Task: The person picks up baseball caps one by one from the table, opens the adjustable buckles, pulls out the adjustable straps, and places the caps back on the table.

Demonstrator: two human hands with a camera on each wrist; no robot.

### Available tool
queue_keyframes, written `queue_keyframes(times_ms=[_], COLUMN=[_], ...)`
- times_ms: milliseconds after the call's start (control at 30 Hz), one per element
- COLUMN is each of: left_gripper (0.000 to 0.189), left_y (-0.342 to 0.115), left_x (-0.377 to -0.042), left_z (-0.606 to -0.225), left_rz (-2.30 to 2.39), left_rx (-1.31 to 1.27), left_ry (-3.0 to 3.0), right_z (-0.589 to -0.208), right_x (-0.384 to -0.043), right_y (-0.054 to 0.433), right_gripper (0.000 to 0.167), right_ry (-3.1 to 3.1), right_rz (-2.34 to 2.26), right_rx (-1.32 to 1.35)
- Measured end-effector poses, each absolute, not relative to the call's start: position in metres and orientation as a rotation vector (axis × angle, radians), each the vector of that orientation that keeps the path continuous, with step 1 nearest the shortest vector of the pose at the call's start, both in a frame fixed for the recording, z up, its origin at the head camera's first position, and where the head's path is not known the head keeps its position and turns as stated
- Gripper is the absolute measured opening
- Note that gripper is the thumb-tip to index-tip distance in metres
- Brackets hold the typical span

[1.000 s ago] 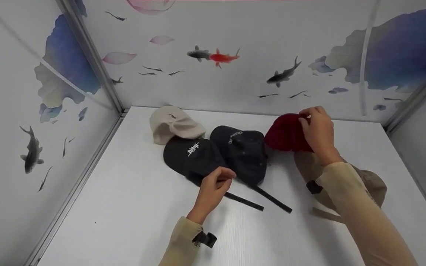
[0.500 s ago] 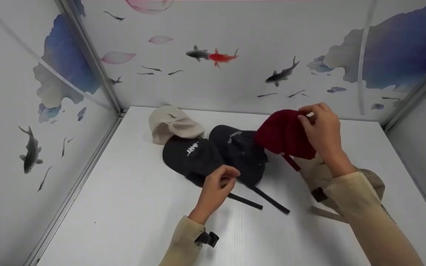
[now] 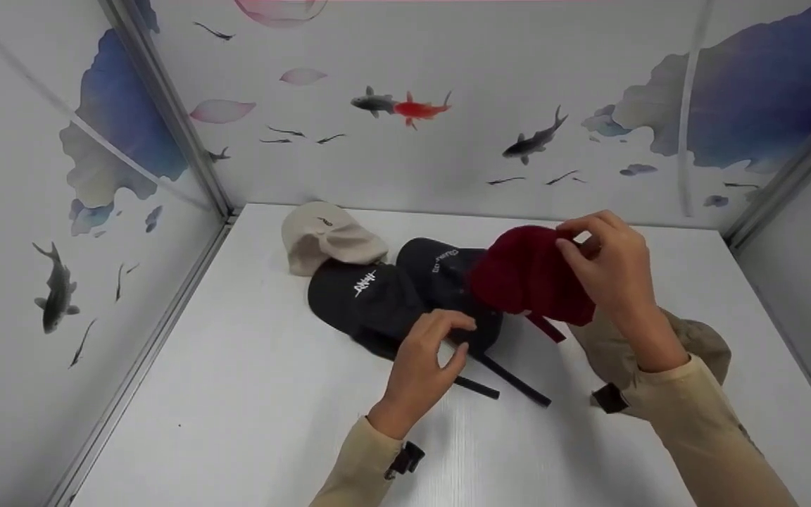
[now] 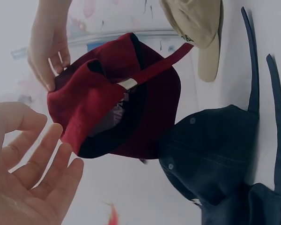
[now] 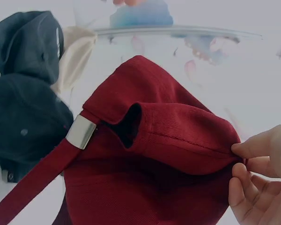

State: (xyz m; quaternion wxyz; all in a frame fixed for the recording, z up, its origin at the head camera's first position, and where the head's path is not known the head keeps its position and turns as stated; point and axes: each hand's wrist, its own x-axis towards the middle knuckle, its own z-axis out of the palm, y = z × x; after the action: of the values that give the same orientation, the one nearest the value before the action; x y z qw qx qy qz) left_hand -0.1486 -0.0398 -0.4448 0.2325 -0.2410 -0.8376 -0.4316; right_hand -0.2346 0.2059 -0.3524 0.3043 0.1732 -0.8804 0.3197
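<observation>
A dark red baseball cap (image 3: 529, 271) hangs from my right hand (image 3: 613, 267), whose thumb and fingers pinch its crown. In the right wrist view the cap's strap (image 5: 37, 180) dangles free, with a metal buckle (image 5: 81, 132) on it. My left hand (image 3: 426, 366) holds nothing; its fingers are loosely bent near the front of the caps. In the left wrist view the red cap's (image 4: 84, 105) open underside faces that hand, fingertips close to its edge. Beneath the red cap in the head view lies a dark navy cap (image 3: 423, 257), partly covered, beside a black cap (image 3: 370, 303).
A cream cap (image 3: 328, 236) lies at the back left, against the black cap. To the right, a khaki cap (image 3: 705, 345) is partly hidden behind my right arm. White panel walls (image 3: 448, 169) with painted fish enclose the white table (image 3: 236, 394) at the back and sides.
The right hand has lifted the red cap off the khaki cap's side and carried it left and toward me, over the navy cap. My left hand has moved slightly right and its fingers have spread.
</observation>
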Motion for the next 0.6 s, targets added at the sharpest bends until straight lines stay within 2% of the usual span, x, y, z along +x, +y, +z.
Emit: queue_keyframes(times_ms=[367,600], left_gripper=[0.026,0.034], left_y=[-0.028,-0.028], left_x=[-0.141,-0.15], left_z=[-0.437,-0.45], left_rz=[-0.814,-0.466], left_rx=[-0.811,-0.786], left_ry=[-2.209,-2.175], right_z=[-0.342,-0.338], right_x=[-0.213,-0.201], right_y=[0.193,0.183], right_gripper=[0.013,0.014], right_ry=[-2.32,-2.364], right_rz=[0.869,0.925], right_rx=[0.609,0.696])
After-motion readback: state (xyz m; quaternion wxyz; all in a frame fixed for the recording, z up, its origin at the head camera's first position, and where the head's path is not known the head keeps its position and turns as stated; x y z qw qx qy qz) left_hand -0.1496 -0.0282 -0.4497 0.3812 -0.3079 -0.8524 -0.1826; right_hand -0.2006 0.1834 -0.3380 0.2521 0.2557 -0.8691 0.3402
